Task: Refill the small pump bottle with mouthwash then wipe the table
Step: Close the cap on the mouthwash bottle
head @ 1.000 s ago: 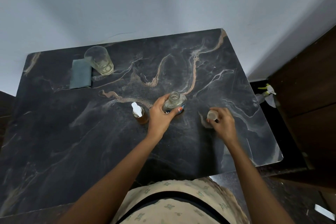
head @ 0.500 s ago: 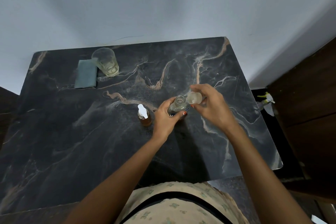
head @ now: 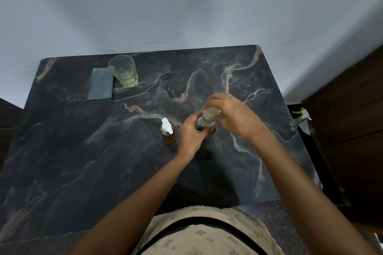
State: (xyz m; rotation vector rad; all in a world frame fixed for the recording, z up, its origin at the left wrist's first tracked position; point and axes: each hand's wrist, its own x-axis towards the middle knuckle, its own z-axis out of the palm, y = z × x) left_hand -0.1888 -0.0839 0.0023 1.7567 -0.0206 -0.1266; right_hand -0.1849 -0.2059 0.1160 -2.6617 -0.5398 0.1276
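Observation:
A clear mouthwash bottle [head: 204, 122] stands near the middle of the dark marble table [head: 83, 161]. My left hand [head: 191, 133] is wrapped around its body. My right hand [head: 230, 115] holds the clear cap [head: 210, 114] on top of the bottle's neck. Just left of my left hand stands the small pump bottle [head: 168, 132], amber with a white pump head, untouched. A folded grey-blue cloth [head: 101, 84] lies at the back left of the table.
A drinking glass [head: 124, 71] with a little pale liquid stands beside the cloth near the wall. A dark wooden cabinet [head: 352, 130] sits to the right, with a small spray bottle [head: 303, 117] in the gap next to the table.
My right hand picked the cap up from the table at the right and carried it left onto the top of the mouthwash bottle. My left hand kept its hold on the bottle.

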